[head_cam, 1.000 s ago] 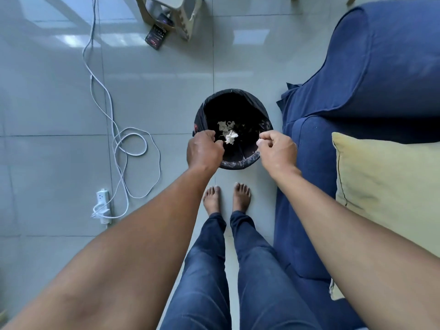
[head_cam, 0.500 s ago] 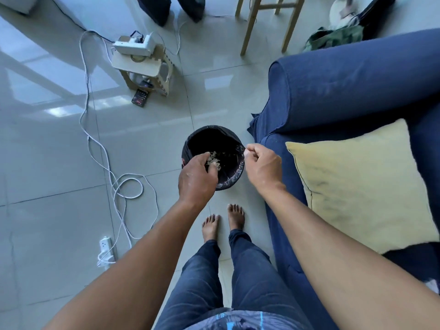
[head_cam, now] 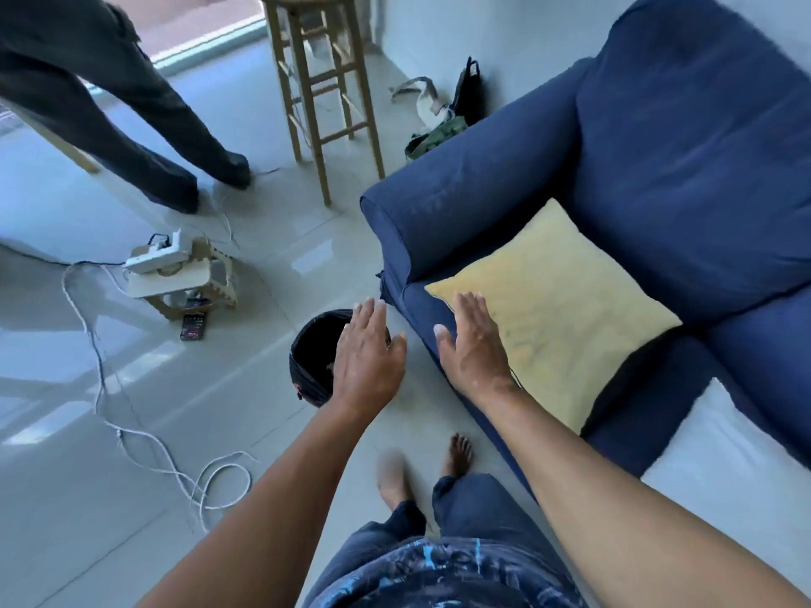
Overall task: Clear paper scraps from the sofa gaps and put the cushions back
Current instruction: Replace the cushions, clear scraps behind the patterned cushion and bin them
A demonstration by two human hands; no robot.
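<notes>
Navy sofa (head_cam: 658, 138), yellow cushion (head_cam: 566, 309), blk bin (head_cam: 313, 366).

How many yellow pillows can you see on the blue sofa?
1. The yellow pillow lies on the seat of the blue sofa, beside its armrest. The right hand covers its near corner; others may be out of view.

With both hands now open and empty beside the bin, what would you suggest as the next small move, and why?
Probably reach the right hand on to the yellow cushion and grip its near edge. Both it and the left hand are flat and hold nothing, the left hangs over the black bin, and the cushion lies askew on the blue sofa.
</notes>
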